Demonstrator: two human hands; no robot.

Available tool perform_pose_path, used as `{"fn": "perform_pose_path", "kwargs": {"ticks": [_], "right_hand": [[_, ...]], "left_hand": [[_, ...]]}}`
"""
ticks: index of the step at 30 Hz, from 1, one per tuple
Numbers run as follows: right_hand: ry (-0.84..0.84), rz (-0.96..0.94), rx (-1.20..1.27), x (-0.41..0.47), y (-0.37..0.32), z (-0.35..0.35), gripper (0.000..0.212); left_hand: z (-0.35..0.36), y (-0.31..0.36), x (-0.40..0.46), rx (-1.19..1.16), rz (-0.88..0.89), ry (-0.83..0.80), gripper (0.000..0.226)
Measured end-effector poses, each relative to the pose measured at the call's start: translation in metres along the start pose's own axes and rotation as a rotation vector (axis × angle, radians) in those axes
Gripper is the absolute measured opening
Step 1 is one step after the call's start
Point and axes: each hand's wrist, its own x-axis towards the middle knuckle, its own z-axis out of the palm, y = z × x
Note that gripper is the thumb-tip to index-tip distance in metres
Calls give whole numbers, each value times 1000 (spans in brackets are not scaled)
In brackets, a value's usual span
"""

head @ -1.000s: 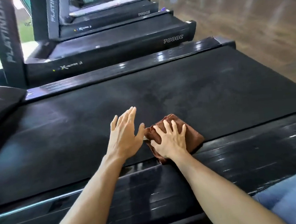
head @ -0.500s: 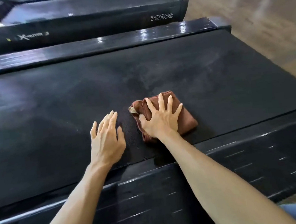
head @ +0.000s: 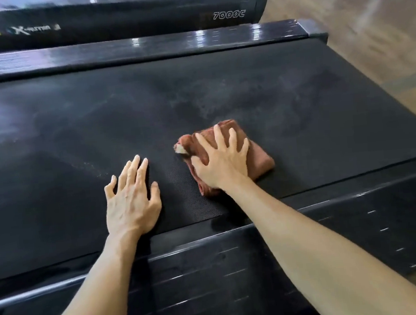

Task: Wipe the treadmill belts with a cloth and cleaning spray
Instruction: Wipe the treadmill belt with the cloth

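- Running across the bottom of the view, the near side rail [head: 312,249] of the treadmill is glossy black, and both bare forearms cross over it.
- Just past the rail, the left hand [head: 130,203] lies flat on the belt [head: 221,92], fingers straight and slightly spread, holding nothing.
- Beside it, apart, the right hand [head: 221,163] presses a folded brown cloth [head: 260,162] onto the belt with splayed, straight fingers.
- Beyond the cloth, the dark belt shows dusty grey smears.
- Farther on sits the far side rail [head: 140,47], then a second treadmill [head: 228,15] marked "7000C", with wooden floor [head: 367,27] to the right.
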Motion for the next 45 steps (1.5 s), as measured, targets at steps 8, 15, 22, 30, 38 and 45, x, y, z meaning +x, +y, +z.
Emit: {"fn": "perform_pose_path", "kwargs": {"ticks": [8, 15, 22, 30, 38, 45], "right_hand": [[43, 188, 31, -22, 55, 0, 71], [28, -92, 18, -18, -8, 5, 69], [19, 311, 39, -12, 55, -6, 71], [18, 81, -19, -52, 16, 1, 77], [40, 224, 18, 1, 25, -1, 76], [-43, 162, 30, 68, 30, -13, 76]], "left_hand": [[1, -1, -1, 28, 7, -4, 60], [-3, -1, 1, 26, 4, -18, 60], [-2, -1, 0, 21, -1, -12, 60], [0, -3, 1, 14, 11, 0, 59], [4, -4, 1, 40, 32, 16, 67], [3, -5, 1, 30, 16, -1, 60]]}}
